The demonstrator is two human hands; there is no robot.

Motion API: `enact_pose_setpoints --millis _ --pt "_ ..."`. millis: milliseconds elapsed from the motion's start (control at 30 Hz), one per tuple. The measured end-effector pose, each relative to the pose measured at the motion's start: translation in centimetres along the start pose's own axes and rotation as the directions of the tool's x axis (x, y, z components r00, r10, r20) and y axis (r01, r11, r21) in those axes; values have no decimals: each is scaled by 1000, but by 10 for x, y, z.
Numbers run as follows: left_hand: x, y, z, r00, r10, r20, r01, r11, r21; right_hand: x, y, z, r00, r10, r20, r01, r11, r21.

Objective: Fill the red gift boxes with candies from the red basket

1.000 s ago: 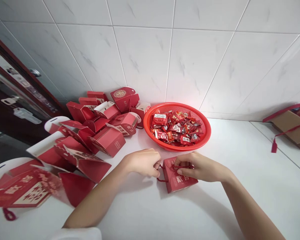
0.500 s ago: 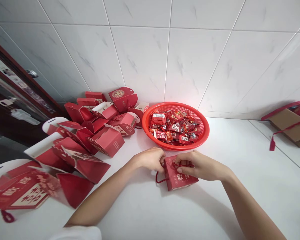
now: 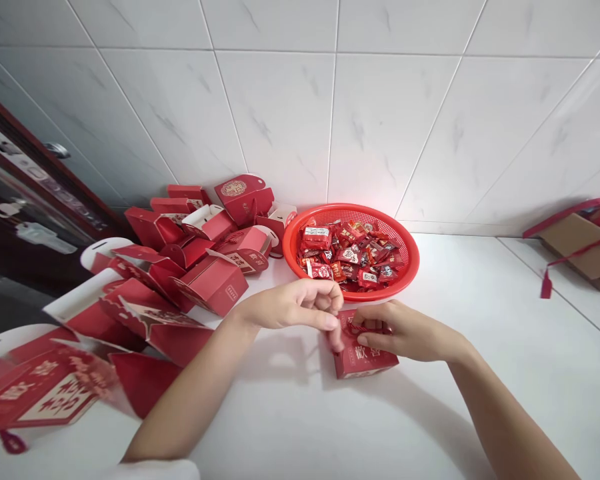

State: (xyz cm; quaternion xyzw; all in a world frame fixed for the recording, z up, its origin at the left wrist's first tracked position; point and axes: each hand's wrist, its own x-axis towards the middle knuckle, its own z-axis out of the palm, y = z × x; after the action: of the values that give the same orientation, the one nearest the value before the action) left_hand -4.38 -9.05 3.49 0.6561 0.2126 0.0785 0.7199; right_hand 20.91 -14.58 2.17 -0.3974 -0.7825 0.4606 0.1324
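A small red box (image 3: 363,363) with pale lettering lies on the white tabletop just in front of the red basket (image 3: 413,273). My right hand (image 3: 405,330) is closed on the box's red cord (image 3: 367,328), fingertips pinching it over the top face. Above the box's left edge, my left hand (image 3: 305,308) is raised with fingers bent and apart, and nothing shows in it; whether a fingertip touches the box I cannot tell. Wrapped red candies (image 3: 350,255) fill the basket.
Many red boxes (image 3: 210,283), several with open flaps, crowd the left side. One patterned box (image 3: 40,393) lies nearest at far left, beside a dark door (image 3: 30,240) with keys. A brown cardboard box (image 3: 580,247) with red cords stands at far right. A tiled wall is behind.
My left hand has lifted off the box's left side and its fingers have spread. The cord loop seen left of the box is no longer visible there. My right hand has barely moved.
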Motion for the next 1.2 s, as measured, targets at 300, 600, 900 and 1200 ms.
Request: enact_pose_setpoints --millis 300,600,900,1200 --pt "2 5 27 939 300 -166 -187 853 488 -8 6 -12 999 36 13 -37 848 528" --pt "14 -1 46 934 261 -246 -102 850 517 -17 -12 -9 979 134 -154 -63 917 395" --pt "23 -15 58 898 353 -264 -133 787 602 -19 -23 4 963 121 -239 -69 974 216" --pt "19 -15 63 907 358 -223 -138 752 644 -13 -25 21 885 168 -435 -221 973 -73"
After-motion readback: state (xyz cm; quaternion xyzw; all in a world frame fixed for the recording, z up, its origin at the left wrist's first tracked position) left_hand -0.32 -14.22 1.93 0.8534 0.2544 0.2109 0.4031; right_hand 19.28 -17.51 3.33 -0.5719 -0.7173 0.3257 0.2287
